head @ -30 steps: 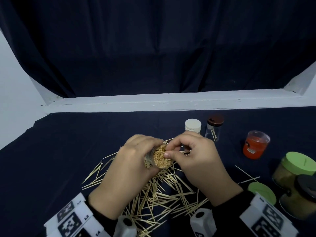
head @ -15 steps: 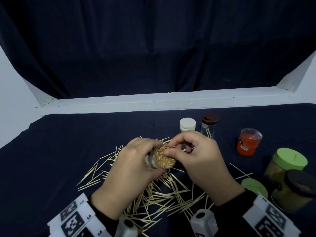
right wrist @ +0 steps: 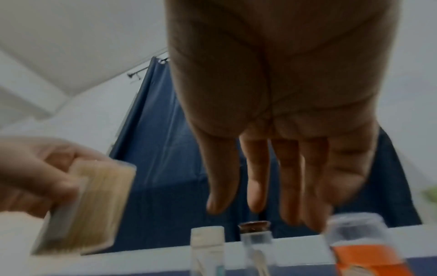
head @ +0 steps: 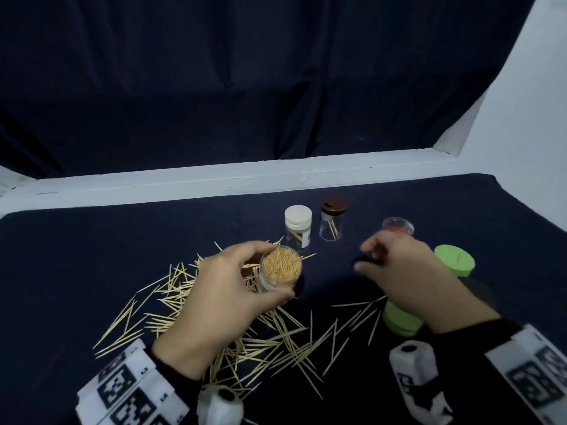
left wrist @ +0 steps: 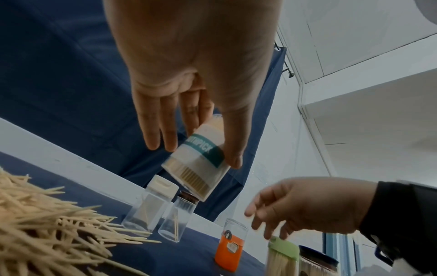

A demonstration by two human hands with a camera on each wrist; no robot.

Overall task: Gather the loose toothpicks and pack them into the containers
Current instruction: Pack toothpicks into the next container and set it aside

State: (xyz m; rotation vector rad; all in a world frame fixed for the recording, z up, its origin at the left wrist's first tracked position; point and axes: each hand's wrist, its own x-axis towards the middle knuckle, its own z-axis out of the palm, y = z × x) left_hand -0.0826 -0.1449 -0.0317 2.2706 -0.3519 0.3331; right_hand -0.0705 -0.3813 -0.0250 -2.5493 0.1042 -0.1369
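Left hand (head: 221, 299) grips the packed toothpick container (head: 280, 268), lifted over the loose toothpicks (head: 233, 338), label reading "TOOTHPICK". Right hand (head: 405, 271) empty, fingers loosely spread above the orange jar (left wrist: 230, 250). Dark blue cloth (head: 92, 256) covers the table, matching curtain (head: 245, 87) behind.

My right hand (head: 408, 277) smears with motion in the head view and covers most of the clear orange-filled jar (head: 398, 227) and part of the loose green round lid (head: 399, 322). I can't read the right wrist view sharply. My left hand (head: 221, 302) hides some scattered wooden toothpicks (head: 276, 338). The dark-lidded jar (head: 478, 289) is barely visible.
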